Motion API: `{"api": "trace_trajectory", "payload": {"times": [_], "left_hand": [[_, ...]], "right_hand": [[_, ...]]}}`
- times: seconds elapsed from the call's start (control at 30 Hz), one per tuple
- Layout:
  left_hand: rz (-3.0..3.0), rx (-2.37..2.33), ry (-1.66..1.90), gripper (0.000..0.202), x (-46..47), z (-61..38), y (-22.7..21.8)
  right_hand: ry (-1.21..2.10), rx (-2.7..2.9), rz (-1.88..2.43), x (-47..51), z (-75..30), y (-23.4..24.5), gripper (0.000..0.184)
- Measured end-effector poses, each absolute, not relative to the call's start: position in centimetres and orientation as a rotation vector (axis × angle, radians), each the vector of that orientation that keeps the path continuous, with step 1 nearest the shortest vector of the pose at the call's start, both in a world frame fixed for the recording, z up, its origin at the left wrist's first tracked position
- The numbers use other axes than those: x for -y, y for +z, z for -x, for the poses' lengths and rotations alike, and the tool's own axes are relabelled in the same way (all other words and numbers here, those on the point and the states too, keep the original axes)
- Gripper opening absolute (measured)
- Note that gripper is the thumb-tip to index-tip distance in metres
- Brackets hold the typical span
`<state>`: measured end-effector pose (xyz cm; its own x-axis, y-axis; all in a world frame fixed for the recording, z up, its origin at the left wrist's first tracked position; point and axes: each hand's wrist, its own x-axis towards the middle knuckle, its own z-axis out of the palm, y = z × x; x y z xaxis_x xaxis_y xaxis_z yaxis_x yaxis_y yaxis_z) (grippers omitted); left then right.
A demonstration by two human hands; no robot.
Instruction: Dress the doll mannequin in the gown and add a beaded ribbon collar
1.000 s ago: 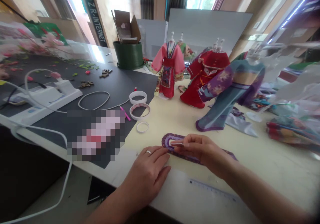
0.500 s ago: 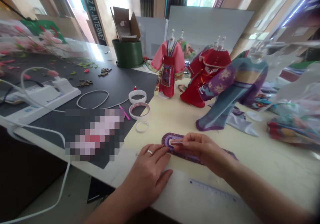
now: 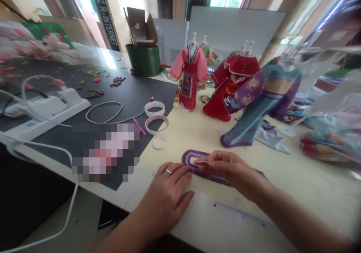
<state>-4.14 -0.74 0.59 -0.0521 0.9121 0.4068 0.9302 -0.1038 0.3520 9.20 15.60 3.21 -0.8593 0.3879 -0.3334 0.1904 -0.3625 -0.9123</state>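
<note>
A purple patterned fabric band (image 3: pixel 186 156), rounded at its left end with lighter inner rows, lies flat on the pale yellow sheet. My left hand (image 3: pixel 170 191) rests palm down, fingers stretched out, its fingertips touching the band's lower left edge. My right hand (image 3: pixel 229 168) is over the middle of the band with thumb and fingers pinched together. From that pinch a thin beaded trim (image 3: pixel 202 162) runs along the inside of the rounded end. The right hand and forearm hide part of the band, whose far end shows beyond the wrist.
A clear ruler (image 3: pixel 239 214) lies near the front edge. Tape rolls (image 3: pixel 154 109) and a pink pen (image 3: pixel 140 127) are to the left, beside a cable and power strip (image 3: pixel 53 115). Dressed doll figures (image 3: pixel 189 76) stand behind, with fabric pieces (image 3: pixel 327 145) at right.
Both hands keep nearly the same place and pose. My right hand has shifted very slightly along with the trim; the whole view moves a little to the left.
</note>
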Motion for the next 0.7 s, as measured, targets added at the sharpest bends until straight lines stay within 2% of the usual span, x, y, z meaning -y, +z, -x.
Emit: {"api": "trace_trajectory", "payload": {"times": [0.7], "left_hand": [[2.132, 2.073, -0.880, 0.026, 0.73, 4.15, 0.63]], "right_hand": [[2.386, 1.697, 0.742, -15.36, -8.63, 3.31, 0.019]]}}
